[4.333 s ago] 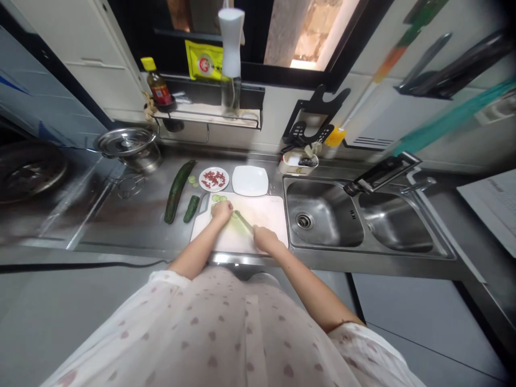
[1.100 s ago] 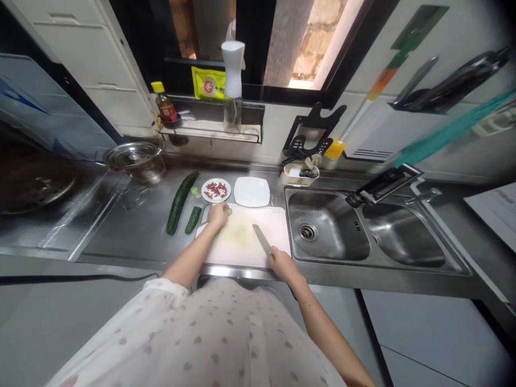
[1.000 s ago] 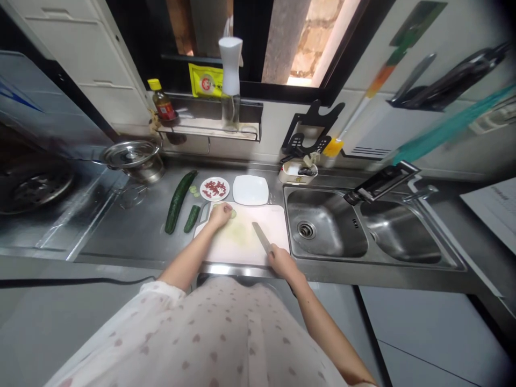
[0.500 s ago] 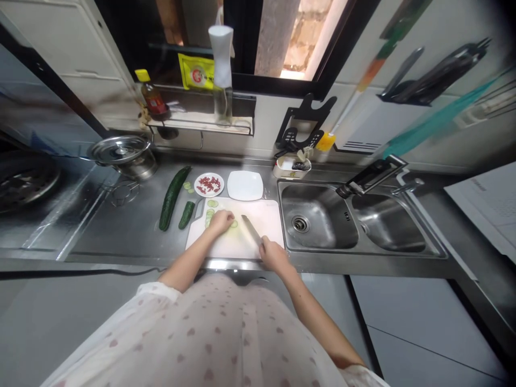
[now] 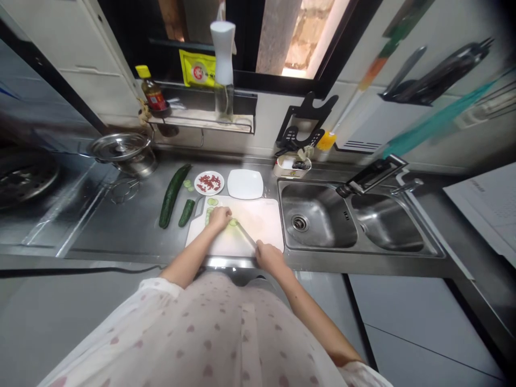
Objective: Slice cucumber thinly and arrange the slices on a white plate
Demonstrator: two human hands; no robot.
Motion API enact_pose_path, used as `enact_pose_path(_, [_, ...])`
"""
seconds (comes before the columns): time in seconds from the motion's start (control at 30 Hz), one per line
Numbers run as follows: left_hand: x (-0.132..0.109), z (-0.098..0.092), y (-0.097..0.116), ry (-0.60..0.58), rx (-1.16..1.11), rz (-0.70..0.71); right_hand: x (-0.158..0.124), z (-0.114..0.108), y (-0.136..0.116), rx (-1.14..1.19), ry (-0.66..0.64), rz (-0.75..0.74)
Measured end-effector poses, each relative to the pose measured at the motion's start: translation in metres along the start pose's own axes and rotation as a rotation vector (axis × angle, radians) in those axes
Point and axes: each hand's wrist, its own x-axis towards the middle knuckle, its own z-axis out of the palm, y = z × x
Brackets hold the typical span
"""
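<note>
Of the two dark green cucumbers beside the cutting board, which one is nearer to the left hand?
The short cucumber, just left of the cutting board, is nearer to the left hand; the long cucumber lies farther left.

Kitchen: s/steel tabletop (image 5: 121, 226) w/ dbl sink (image 5: 326, 220) & tap (image 5: 407, 187), lidded pot (image 5: 124, 153), chopping bd (image 5: 258, 220) w/ cucumber slices (image 5: 213, 202); also wall-mtd knife holder (image 5: 371, 121), capped btl (image 5: 153, 92) on rack (image 5: 193, 124) nr window (image 5: 278, 37).

I can't see the knife (image 5: 246, 236)'s handle, the right hand (image 5: 269, 257) hides it mid-frame. Dark round thing (image 5: 24, 177), left edge: cropped and smeary. White panel (image 5: 486, 201), far right: lettering's too tiny.
</note>
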Motion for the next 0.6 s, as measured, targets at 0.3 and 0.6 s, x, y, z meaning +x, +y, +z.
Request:
enact_pose_path(0.3, [0.0007, -0.0007, -0.0006, -0.01, -0.022, -0.01, 0.0039, 0.0021, -0.0007, -0.007, -0.036, -0.011])
enact_pose_path(0.6, [0.0018, -0.0001, -0.0006, -0.015, -0.023, -0.021, 0.0057, 0.0016, -0.0008, -0.019, -0.074, -0.038])
